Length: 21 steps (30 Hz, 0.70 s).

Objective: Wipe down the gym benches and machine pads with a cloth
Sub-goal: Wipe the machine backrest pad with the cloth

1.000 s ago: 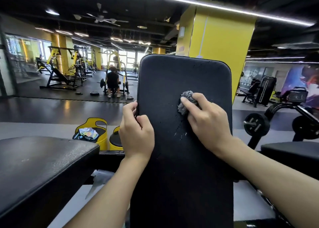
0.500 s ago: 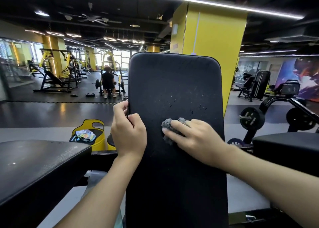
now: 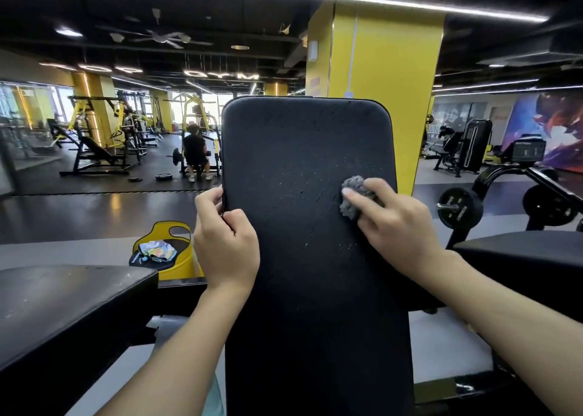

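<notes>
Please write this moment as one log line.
left hand: grips left edge of black padded backrest | right hand: holds crumpled grey cloth against backrest, right side

Two bare forearms (image 3: 176,346) end in the left hand (image 3: 225,245) and right hand (image 3: 397,223).

Cleaning at a gym: the pad (image 3: 303,150) stands upright with its top and middle bare, room for a sweep; the left hand (image 3: 225,245) grips its left edge and the right hand (image 3: 397,226) presses the cloth (image 3: 355,196) near the right edge. A bench (image 3: 63,305) crowds the lower left, a second pad (image 3: 520,258) the right, a plate (image 3: 459,207) just behind it
</notes>
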{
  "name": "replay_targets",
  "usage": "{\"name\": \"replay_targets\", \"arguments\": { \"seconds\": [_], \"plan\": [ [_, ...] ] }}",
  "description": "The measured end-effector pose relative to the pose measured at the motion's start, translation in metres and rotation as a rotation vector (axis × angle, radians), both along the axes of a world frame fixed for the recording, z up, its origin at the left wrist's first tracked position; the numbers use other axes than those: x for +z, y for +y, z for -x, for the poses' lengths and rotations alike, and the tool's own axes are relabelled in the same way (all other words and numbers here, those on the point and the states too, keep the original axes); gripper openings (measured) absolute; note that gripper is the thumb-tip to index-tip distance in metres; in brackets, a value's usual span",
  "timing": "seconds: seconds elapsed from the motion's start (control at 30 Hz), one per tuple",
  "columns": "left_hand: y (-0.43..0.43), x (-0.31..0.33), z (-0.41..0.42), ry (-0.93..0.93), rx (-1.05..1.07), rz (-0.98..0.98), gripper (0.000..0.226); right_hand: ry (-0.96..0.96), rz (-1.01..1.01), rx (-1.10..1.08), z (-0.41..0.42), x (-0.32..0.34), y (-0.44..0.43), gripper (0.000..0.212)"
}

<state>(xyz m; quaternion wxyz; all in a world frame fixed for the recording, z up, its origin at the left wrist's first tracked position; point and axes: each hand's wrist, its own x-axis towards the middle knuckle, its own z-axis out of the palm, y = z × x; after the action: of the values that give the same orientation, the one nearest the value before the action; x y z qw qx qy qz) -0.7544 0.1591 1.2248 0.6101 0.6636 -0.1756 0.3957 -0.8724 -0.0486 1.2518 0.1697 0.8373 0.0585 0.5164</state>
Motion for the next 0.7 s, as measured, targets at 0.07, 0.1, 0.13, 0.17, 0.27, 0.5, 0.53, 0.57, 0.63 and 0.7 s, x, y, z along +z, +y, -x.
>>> {"name": "replay_targets", "arguments": {
  "seconds": [0.07, 0.1, 0.13, 0.17, 0.27, 0.5, 0.53, 0.57, 0.63, 0.7],
  "plan": [
    [0.000, -0.001, 0.000, -0.010, 0.012, -0.003, 0.036, -0.046, -0.070, -0.065, -0.002, -0.016, 0.011, 0.038],
    [0.000, -0.001, -0.001, -0.015, 0.017, -0.001, 0.035, -0.025, -0.009, -0.038, 0.000, -0.027, 0.017, 0.037],
    [-0.001, -0.001, -0.001, -0.016, 0.021, 0.001, 0.035, 0.048, 0.090, 0.018, 0.003, -0.035, 0.020, 0.037],
    [-0.001, -0.001, -0.001, -0.017, 0.024, 0.003, 0.034, 0.142, 0.191, 0.069, 0.009, -0.034, 0.017, 0.036],
    [-0.002, 0.000, 0.000, -0.019, 0.040, 0.004, 0.032, 0.137, 0.210, 0.019, 0.013, -0.012, -0.010, 0.038],
    [-0.003, 0.002, 0.005, 0.001, 0.074, -0.005, 0.029, 0.123, 0.120, 0.023, 0.019, -0.045, -0.003, 0.039],
    [-0.003, 0.002, 0.006, 0.001, 0.073, -0.008, 0.029, 0.179, 0.218, 0.052, 0.024, -0.040, -0.012, 0.038],
    [-0.003, 0.003, 0.006, 0.001, 0.074, -0.009, 0.029, 0.192, 0.255, 0.045, 0.026, -0.031, -0.023, 0.037],
    [-0.003, 0.003, 0.007, 0.002, 0.080, -0.012, 0.030, 0.089, 0.089, -0.040, 0.024, -0.015, -0.034, 0.039],
    [-0.003, 0.003, 0.007, 0.005, 0.083, -0.019, 0.030, -0.024, -0.174, -0.120, 0.020, -0.020, -0.024, 0.043]
  ]
}}
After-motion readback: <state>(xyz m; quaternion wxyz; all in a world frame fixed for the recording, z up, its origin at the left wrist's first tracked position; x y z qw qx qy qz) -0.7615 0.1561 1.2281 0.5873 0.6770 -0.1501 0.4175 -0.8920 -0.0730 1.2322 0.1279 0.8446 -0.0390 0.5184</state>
